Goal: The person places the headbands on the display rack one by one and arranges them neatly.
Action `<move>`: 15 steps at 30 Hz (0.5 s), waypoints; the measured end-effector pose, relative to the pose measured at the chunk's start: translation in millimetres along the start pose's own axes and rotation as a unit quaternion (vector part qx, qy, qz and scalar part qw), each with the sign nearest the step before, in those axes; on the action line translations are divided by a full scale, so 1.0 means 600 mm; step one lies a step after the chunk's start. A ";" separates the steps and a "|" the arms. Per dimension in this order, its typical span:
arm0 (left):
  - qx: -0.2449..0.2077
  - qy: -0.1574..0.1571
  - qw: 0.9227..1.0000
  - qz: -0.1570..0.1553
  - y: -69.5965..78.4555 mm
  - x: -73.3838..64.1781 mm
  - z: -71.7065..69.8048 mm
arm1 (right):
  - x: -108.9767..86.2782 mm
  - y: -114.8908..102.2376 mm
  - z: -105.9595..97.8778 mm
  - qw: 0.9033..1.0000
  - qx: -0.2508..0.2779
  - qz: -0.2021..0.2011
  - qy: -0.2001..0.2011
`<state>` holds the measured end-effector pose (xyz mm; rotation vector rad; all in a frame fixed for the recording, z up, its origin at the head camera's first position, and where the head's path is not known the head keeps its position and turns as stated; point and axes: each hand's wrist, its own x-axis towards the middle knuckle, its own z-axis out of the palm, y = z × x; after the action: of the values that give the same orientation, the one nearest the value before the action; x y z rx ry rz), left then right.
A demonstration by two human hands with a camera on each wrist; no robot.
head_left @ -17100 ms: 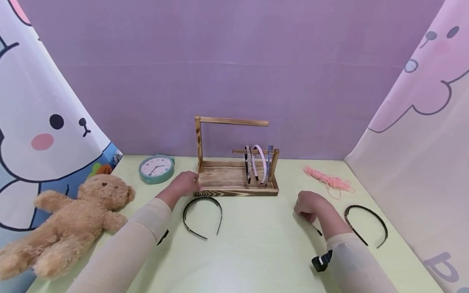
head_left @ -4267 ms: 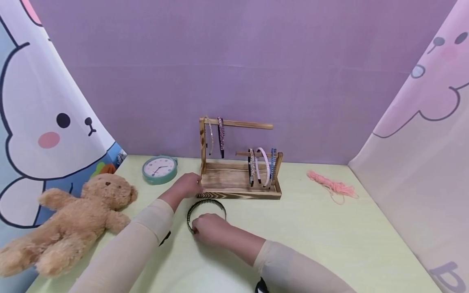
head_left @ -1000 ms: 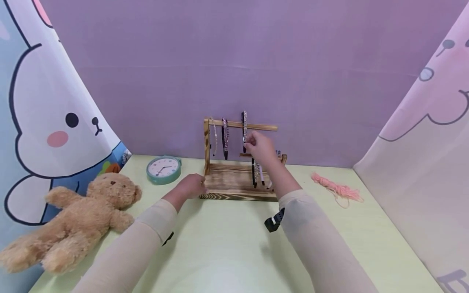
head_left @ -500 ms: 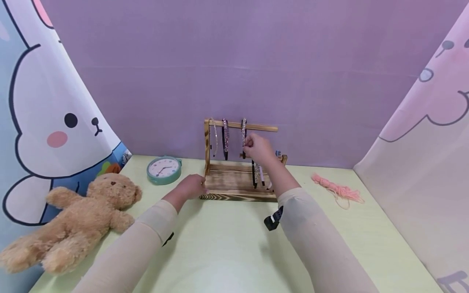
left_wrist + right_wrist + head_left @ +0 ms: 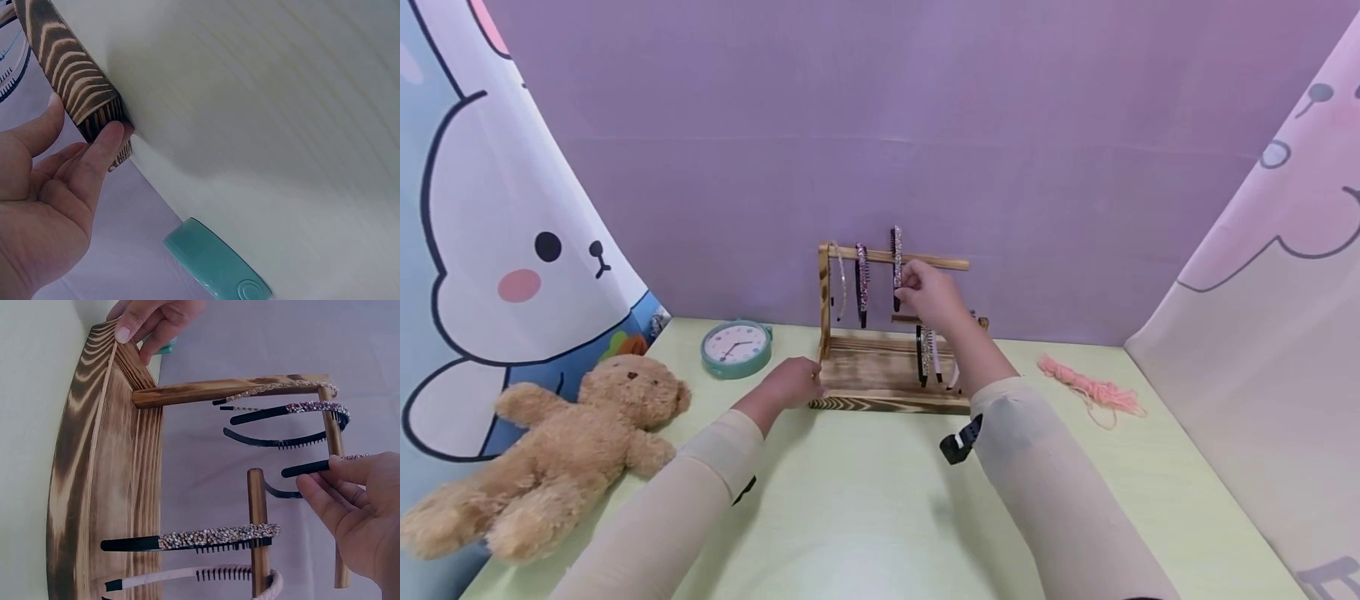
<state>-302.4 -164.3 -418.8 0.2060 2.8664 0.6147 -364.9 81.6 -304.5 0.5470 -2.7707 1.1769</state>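
Observation:
A wooden headband rack [image 5: 880, 404] stands at the back of the table, and my left hand [image 5: 792, 382] grips its left corner. In the left wrist view the thumb and fingers [image 5: 103, 147] lie around that striped corner. My right hand [image 5: 931, 293] pinches one dark end of a glittery toothed headband [image 5: 897, 250], whose top rises above the upper bar. A thin beaded headband [image 5: 841, 287] and a purple glitter headband [image 5: 861, 287] hang on that bar. On the lower bar hang a silver rhinestone headband [image 5: 206, 537], a pale pink headband [image 5: 162, 575] and others, partly hidden by my hand.
Left of the rack lies a round teal clock [image 5: 736, 348]. A brown teddy bear [image 5: 576, 450] lies along the table's left side. Pink yarn [image 5: 1093, 386] sits at the right. A purple backdrop [image 5: 925, 125] stands behind the rack.
Headbands that lay on the table earlier are gone from there; two hang on the upper bar. The pinched headband dipped, then rose slightly at the bar. My left hand keeps its grip.

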 end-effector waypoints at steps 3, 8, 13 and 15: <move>-0.005 -0.001 1.000 -0.002 -0.001 0.001 0.001 | 0.006 0.008 0.005 1.000 -0.019 0.005 -0.006; -0.004 -0.002 1.000 0.000 -0.001 0.001 0.001 | 0.011 0.019 0.011 0.998 -0.049 0.013 -0.031; 0.000 -0.001 1.000 -0.001 -0.002 0.002 0.000 | 0.007 0.017 0.008 0.998 -0.051 0.016 -0.037; 0.001 0.000 1.000 -0.003 -0.002 0.001 -0.002 | 0.006 0.015 0.008 0.998 -0.052 0.013 -0.030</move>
<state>-303.5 -165.8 -418.7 0.1990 2.8661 0.6097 -371.3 83.1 -313.3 0.5457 -2.8793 1.0297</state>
